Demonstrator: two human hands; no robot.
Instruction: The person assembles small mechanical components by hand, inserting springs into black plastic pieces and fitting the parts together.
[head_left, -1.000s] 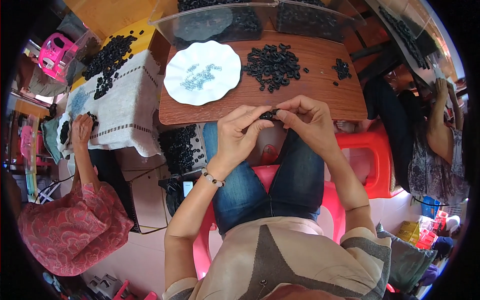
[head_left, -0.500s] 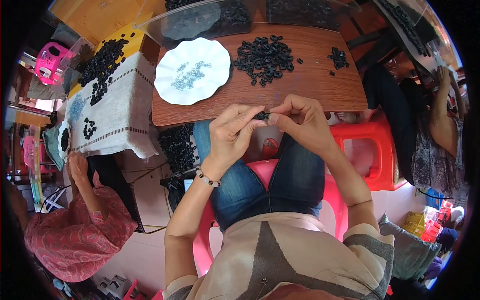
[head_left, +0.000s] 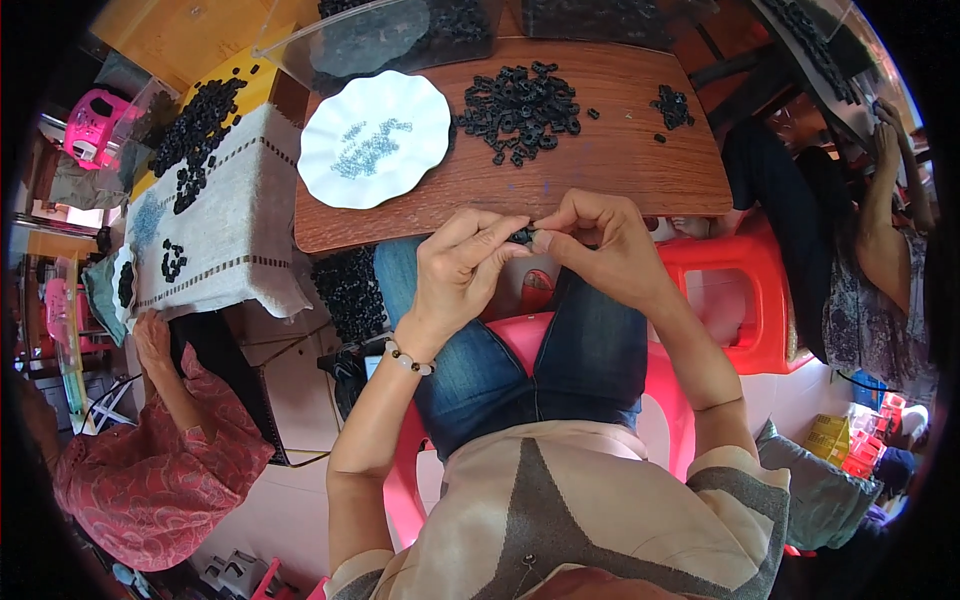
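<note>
Between my fingertips, just off the near edge of the brown table (head_left: 420, 228), is a small black plastic part (head_left: 521, 236). My left hand (head_left: 462, 258) pinches it from one side, thumb and forefinger together. From the other side my right hand (head_left: 603, 245) closes thumb and forefinger on the same part, covering much of it. Beyond my hands lies a large heap of black plastic parts (head_left: 522, 112). To its left a white scalloped plate (head_left: 425, 150) holds many tiny clear-bluish pieces (head_left: 368, 148). At the table's right is a smaller cluster of black parts (head_left: 674, 106).
Clear bins (head_left: 400, 45) of black parts stand along the table's back. On the left, a cloth-covered table (head_left: 235, 205) carries more black parts, with a person in red (head_left: 165, 450) beside it. A red stool (head_left: 735, 290) and another person (head_left: 870, 270) are at right.
The view has shifted slightly, so the table and plate sit a little further left and up. Both hands still pinch the small black part, with only slight finger movement.
</note>
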